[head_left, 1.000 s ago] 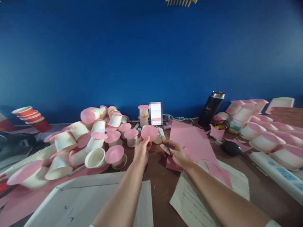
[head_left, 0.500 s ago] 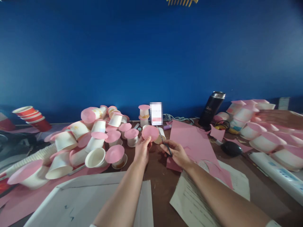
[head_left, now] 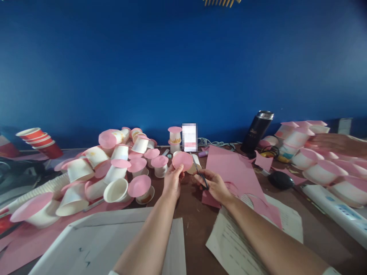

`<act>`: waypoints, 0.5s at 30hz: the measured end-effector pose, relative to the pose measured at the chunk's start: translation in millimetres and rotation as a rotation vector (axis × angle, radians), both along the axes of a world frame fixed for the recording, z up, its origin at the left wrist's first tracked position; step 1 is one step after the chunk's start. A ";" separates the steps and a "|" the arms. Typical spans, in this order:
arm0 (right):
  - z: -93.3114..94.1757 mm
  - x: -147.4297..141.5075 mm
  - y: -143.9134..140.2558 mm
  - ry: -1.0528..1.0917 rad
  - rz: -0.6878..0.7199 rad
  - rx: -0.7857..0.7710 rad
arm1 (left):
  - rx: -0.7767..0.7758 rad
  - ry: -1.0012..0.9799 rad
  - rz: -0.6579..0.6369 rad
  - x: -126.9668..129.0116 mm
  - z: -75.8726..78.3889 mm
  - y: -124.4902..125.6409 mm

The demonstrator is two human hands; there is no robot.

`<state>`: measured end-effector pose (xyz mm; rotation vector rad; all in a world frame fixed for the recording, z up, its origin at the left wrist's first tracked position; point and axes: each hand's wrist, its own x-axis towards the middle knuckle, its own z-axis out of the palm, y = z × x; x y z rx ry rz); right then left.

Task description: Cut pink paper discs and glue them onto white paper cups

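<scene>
My left hand [head_left: 173, 181] is closed on the lower edge of a round pink paper disc [head_left: 182, 160], thumb in front. To its right, my right hand [head_left: 213, 184] grips the dark handles of a pair of scissors [head_left: 203, 179]. The blades point up and away, beside the disc's right edge; whether they touch the paper I cannot tell. Behind the blades lies a white paper cup [head_left: 195, 163], partly hidden. A large pink paper sheet [head_left: 229, 168] rests under and beyond my right hand.
Paper cups with pink discs [head_left: 120, 164] crowd the left side, and more [head_left: 323, 168] stand at the right, near another person's hand [head_left: 332, 142]. A black flask [head_left: 256, 131], a computer mouse [head_left: 281, 180], a power strip [head_left: 338, 212] and red cups [head_left: 43, 143] are also around.
The other person's hand at the right has shifted slightly. My hands, the disc and the scissors look almost unchanged.
</scene>
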<state>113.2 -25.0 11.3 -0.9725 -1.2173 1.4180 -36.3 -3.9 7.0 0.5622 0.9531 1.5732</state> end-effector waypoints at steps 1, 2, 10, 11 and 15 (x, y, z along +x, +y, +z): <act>0.6 -0.1 -0.3 0.000 0.003 -0.001 | 0.000 -0.001 0.002 0.0 0.0 0.0; 1.1 -0.1 -0.5 -0.002 0.007 0.000 | 0.000 -0.003 0.004 0.0 -0.2 0.0; -1.5 1.0 0.0 -0.015 0.020 0.008 | 0.007 -0.016 -0.011 0.1 -1.1 0.5; -1.9 1.2 0.2 -0.016 0.021 0.013 | 0.006 -0.015 -0.014 0.0 -1.1 0.3; -1.9 1.6 -0.1 -0.022 0.021 0.023 | 0.000 -0.010 -0.020 -0.5 -1.4 0.2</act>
